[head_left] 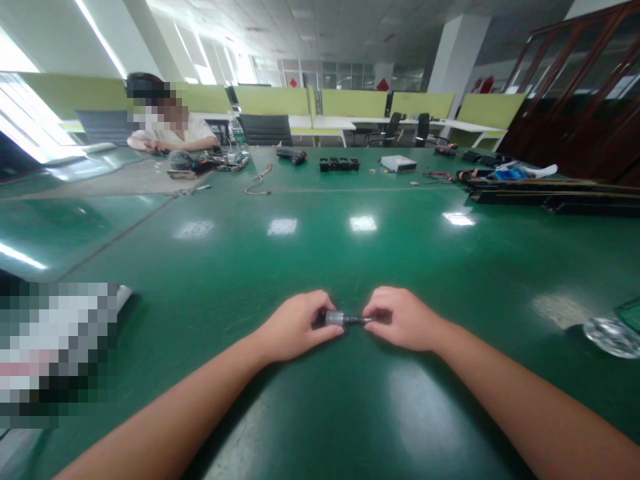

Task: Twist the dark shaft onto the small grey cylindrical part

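Observation:
Between my two hands a short rod lies level, close to the green tabletop (320,260). It has a thick grey cylindrical end and a thinner dark shaft (354,321). The thumb and fingers of my left hand (295,325) pinch the thick grey end. My right hand (407,320) is closed on the tip of the dark shaft, with thumb and forefinger together. My fingers cover both ends of the rod, and its exact kind does not show.
A clear plastic bottle (613,337) lies at the right edge, and a blurred-out object (55,347) at the left. Along the far side are a black block (339,164), a white box (399,163), a cable (259,180) and dark long bars (560,193). Another person (173,130) sits far left.

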Available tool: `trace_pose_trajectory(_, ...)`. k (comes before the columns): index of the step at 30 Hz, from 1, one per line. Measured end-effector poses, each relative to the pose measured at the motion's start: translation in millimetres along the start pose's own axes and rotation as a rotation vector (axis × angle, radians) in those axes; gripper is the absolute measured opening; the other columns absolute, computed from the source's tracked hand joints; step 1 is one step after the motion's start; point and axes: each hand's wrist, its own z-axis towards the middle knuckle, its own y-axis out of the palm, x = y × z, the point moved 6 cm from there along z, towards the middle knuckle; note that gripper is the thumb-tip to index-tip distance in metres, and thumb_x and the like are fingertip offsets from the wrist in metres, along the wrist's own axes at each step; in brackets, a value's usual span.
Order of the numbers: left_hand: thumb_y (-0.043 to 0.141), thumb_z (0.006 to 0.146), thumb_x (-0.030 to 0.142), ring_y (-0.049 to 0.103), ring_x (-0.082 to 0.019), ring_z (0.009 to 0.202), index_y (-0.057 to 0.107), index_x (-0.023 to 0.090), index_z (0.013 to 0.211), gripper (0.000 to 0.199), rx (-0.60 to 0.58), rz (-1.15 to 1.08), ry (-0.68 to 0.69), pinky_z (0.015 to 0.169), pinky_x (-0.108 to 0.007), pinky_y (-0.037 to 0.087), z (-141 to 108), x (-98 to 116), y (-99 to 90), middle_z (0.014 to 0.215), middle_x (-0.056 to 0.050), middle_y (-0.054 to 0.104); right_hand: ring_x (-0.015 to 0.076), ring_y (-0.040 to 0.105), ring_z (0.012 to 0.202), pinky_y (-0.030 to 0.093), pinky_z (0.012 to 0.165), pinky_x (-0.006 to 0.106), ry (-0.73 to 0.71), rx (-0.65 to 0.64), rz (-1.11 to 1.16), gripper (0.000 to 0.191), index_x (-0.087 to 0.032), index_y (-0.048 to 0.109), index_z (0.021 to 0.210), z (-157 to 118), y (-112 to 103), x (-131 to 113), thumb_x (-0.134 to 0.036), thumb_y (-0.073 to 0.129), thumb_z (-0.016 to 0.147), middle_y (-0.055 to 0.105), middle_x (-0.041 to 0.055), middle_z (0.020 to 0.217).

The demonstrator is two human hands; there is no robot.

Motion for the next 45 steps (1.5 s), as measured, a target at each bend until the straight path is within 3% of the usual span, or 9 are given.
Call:
trace_pose_trajectory(35, 0.066, 0.086, 0.050, 0.058, -0.017, 0.072, 0.063, 0.021, 0.094, 0.030, -0.008, -0.017, -0.007, 0.064, -0.027, 0.040, 1, -1, 0.1, 0.084, -0.001, 0.065, 0.0137, 0.061, 0.069, 0.044, 0.065, 0.025, 0.047, -0.032, -0.014, 0.007, -0.018, 0.075, 0.083, -1, -11, 11, -0.017, 0.071, 0.077, 0.068, 0.0023, 0.076)
trace_pose_trajectory(45, 0.066, 0.087, 0.049, 0.058, -0.017, 0.072, 0.064, 0.021, 0.094, 0.030, -0.005, -0.008, -0.008, 0.063, -0.026, 0.038, 0, -1, -0.1, 0.082, -0.001, 0.065, 0.0161, 0.062, 0.076, 0.046, 0.070, 0.028, -0.035, -0.028, -0.031, 0.009, -0.019, 0.076, 0.087, 1, -6, 6, -0.017, 0.071, 0.081, 0.070, 0.0037, 0.080)
